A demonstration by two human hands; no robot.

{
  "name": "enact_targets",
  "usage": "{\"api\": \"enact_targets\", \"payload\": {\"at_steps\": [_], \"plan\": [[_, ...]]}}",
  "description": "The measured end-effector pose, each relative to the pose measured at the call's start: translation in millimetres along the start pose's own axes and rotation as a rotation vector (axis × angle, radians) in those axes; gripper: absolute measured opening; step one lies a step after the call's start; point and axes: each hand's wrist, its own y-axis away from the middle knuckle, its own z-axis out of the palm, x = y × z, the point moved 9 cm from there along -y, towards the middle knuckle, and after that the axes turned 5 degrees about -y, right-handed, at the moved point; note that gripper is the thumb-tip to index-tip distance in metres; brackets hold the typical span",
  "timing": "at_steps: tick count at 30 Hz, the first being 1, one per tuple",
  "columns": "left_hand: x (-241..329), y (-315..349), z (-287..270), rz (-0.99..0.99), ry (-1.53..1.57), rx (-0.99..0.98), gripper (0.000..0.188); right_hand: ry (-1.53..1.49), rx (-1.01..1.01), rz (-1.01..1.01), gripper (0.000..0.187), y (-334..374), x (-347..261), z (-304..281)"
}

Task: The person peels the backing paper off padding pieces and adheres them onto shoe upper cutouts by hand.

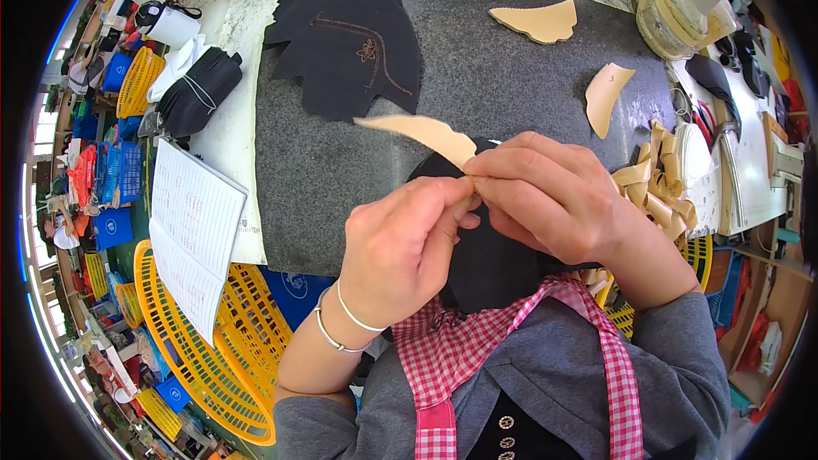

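Observation:
A tan, curved leather-like piece [419, 131] rises from between my hands, its narrow tip pointing to the far left. My right hand [552, 196] pinches the near end between thumb and fingers. Right beside it, my left hand [411, 238] is closed too, its fingertips meeting at the same end. Dark fabric or leather [481, 264] lies beneath both hands and is partly covered by them. Beyond, on the dark grey work mat [332, 196], a stack of black cut pieces [354, 55] shows brown stitching and a small stitched flower.
Two more tan groups rest on the mat: a zigzag-edged stack [537, 20] and a curved piece [608, 100]. A crusted glue pot [682, 17] stands far right, near tan strips [660, 175]. At left are an open notebook [196, 226], a black bundle [200, 89] and a yellow basket [204, 358].

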Motion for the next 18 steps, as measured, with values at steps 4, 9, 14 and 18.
{"api": "enact_targets", "payload": {"at_steps": [4, 9, 14, 18], "plan": [[-2.6, -2.0, -1.8, 0.054, 0.009, 0.03, 0.024, -0.15, 0.077, 0.106, 0.024, -2.1, 9.0, -4.8], [2.0, -14.6, -9.3, 0.191, -0.065, 0.034, 0.041, -0.395, 0.065, 0.297, 0.022, -3.3, 17.5, -6.0], [-13.4, -11.0, -5.4, 0.079, 0.202, 0.004, 0.016, -0.346, 0.089, 0.313, 0.02, -1.3, 16.8, -3.9], [-14.9, -9.2, -3.9, 0.05, 0.18, 0.022, 0.008, -0.228, 0.108, 0.256, 0.02, -0.5, 12.4, -5.9]]}}
